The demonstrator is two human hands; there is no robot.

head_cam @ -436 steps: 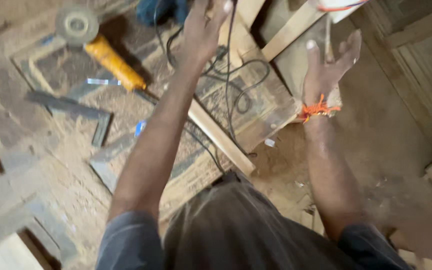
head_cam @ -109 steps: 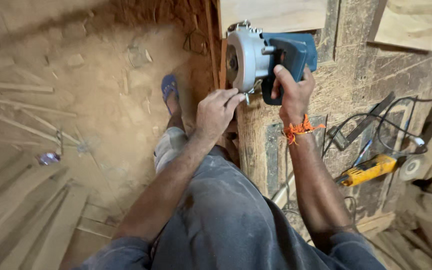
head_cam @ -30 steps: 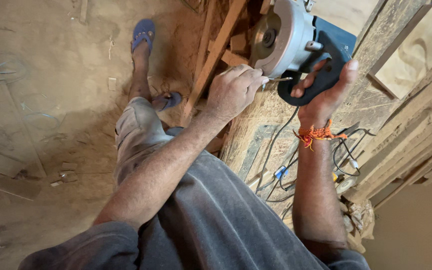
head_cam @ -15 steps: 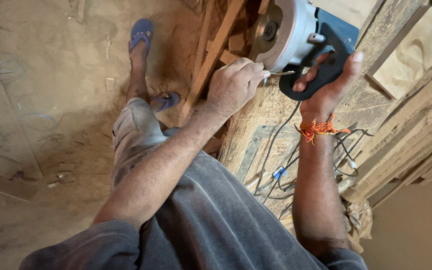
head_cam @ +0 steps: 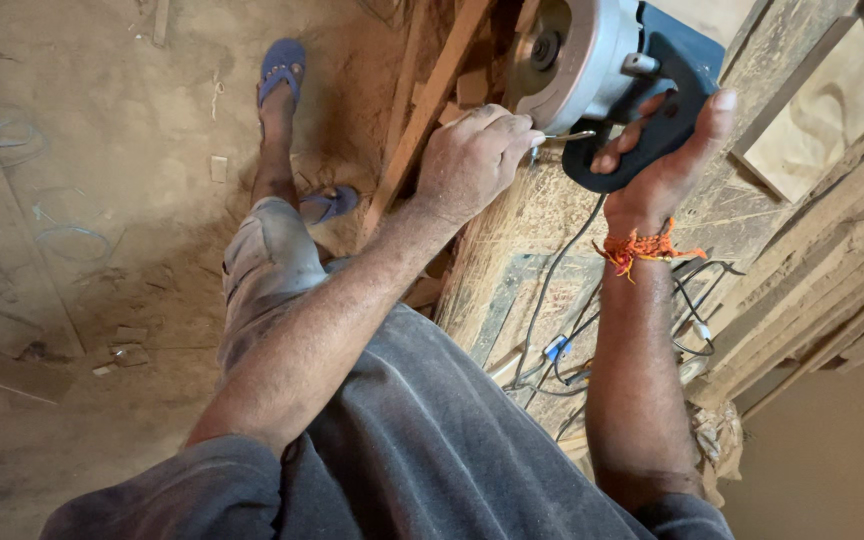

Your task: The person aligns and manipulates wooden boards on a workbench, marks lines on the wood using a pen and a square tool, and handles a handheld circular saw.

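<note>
While the right hand (head_cam: 667, 160) wraps its fingers around the dark handle of the circular saw (head_cam: 602, 70), holding it above the worn wooden workbench (head_cam: 542, 250), the left hand (head_cam: 477, 160) is curled tight, pinching a thin metal tool (head_cam: 567, 136) against the saw's silver housing.

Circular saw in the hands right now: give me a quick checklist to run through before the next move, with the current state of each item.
1. Right hand grips the circular saw by its dark handle: ok.
2. Left hand holds a thin metal tool against the saw body: ok.
3. Fingers clear of the blade: cannot tell, blade not clearly visible.
4. Power cable unplugged: cannot tell, its end is out of view.
5. Saw supported above the wooden workbench: ok.
6. Feet in open sandals: not ok.
</note>
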